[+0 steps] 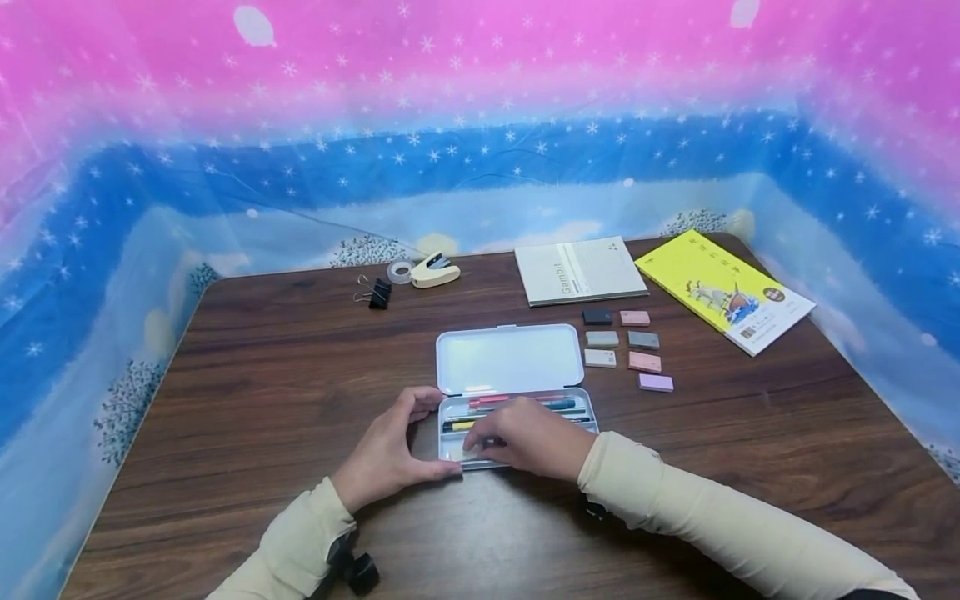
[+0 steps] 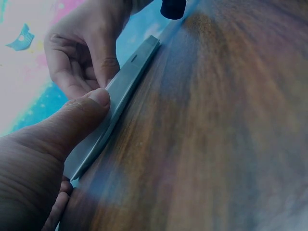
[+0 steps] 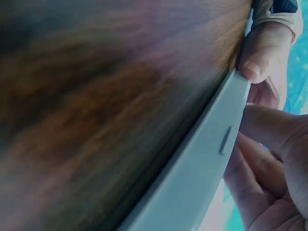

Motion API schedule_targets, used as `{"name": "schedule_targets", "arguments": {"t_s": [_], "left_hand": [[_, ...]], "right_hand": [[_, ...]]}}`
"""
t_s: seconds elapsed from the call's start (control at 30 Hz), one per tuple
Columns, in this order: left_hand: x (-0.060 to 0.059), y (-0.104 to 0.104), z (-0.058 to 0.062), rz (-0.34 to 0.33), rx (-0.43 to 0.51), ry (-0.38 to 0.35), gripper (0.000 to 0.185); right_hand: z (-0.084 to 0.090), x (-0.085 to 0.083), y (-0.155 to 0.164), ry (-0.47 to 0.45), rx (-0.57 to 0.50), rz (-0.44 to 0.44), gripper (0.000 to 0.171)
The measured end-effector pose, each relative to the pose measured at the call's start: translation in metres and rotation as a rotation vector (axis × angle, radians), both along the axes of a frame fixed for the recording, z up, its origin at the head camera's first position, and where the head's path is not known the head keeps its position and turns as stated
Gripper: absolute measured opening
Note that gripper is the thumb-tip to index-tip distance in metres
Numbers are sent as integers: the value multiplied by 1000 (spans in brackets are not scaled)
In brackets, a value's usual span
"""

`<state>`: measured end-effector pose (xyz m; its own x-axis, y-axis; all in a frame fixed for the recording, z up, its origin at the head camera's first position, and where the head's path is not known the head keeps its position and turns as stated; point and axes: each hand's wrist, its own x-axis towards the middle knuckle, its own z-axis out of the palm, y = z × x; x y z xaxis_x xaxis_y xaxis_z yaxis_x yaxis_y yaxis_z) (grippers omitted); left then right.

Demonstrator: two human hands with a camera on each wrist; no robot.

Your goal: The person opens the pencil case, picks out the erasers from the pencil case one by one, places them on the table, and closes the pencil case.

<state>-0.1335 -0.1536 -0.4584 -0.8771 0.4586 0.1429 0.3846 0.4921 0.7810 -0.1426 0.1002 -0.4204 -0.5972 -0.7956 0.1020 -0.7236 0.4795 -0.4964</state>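
Observation:
A clear pencil case (image 1: 591,410) lies open on the brown table, its lid (image 1: 510,358) folded back, with several pens (image 1: 525,407) inside. My left hand (image 1: 390,454) grips the case's left end, thumb (image 2: 77,120) on the near wall (image 2: 127,89) and a finger at the far corner. My right hand (image 1: 532,437) reaches in from the right, fingers curled inside over a pale block (image 1: 471,451). Its thumb (image 3: 269,132) presses the outside of the front wall (image 3: 207,173) beside a latch slot. Its palm hides the front part of the tray.
Several small erasers (image 1: 630,350) lie in rows right of the lid. Behind them are a grey notebook (image 1: 577,271) and a yellow book (image 1: 723,287). A stapler (image 1: 435,271), tape roll (image 1: 400,271) and binder clip (image 1: 378,293) sit at the back left. Printed cloth surrounds the table.

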Motion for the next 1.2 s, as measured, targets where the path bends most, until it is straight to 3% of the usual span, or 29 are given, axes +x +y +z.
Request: {"name": "schedule_targets", "arguments": {"t_s": [0.17, 0.3, 0.43, 0.6, 0.7, 0.9, 1.2], "left_hand": [[0, 0, 1, 0, -4, -13, 95], [0, 0, 0, 2, 2, -18, 95], [0, 0, 0, 0, 4, -16, 95], [1, 0, 0, 2, 3, -10, 95], [0, 0, 0, -1, 3, -5, 95], [0, -2, 2, 7, -14, -24, 95], [0, -1, 1, 14, -34, -43, 96]], "right_hand": [[6, -3, 19, -49, -56, -72, 20], [13, -7, 57, -12, -134, -169, 25], [16, -13, 113, 74, -170, -295, 28], [10, -23, 198, 205, -127, -460, 30], [6, -24, 243, 230, -82, -546, 30], [-5, -29, 293, 184, -14, -603, 24], [-18, -43, 305, 13, 19, -648, 19]]}}
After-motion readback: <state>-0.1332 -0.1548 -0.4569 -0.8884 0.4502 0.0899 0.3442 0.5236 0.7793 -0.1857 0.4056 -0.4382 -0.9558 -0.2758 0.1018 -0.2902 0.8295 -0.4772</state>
